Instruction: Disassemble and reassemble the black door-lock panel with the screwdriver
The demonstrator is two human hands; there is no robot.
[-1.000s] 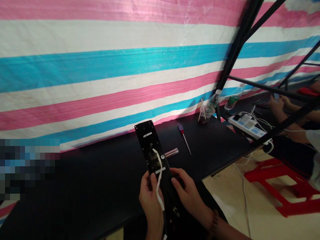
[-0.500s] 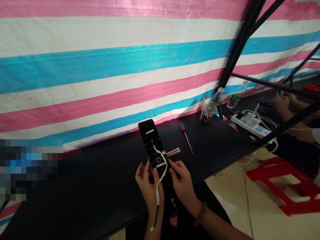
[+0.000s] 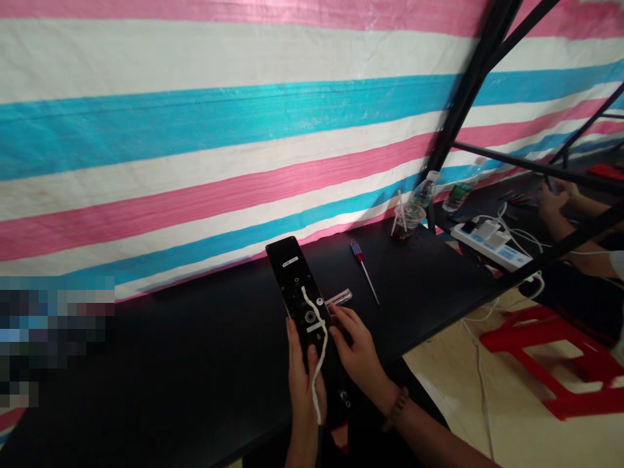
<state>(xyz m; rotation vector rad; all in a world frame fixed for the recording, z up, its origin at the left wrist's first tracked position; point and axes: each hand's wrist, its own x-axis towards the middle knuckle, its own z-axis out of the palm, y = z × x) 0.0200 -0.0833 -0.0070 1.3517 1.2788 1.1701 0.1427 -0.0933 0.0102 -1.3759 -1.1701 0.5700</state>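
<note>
While left hand (image 3: 305, 380) is gripping left edge of black device panel (image 3: 303, 309) at lower centre of frame, right hand (image 3: 359, 354) is holding opposite edge with thumb and fingertips. White-sheathed cable (image 3: 325, 337) is running down panel face, crossing over left hand. Probably best: supporting both edges evenly, keeping cable slack, not tugging its upper end. Screwdriver (image 3: 365, 273) is lying on black table (image 3: 195, 364), right of centre; power strip (image 3: 511, 259) is sitting farther right.

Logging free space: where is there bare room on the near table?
Bare tabletop: left of the black panel, and between screwdriver, cup and front edge. Crowded: around left hand and right hand, and at cup and bottle.
</note>
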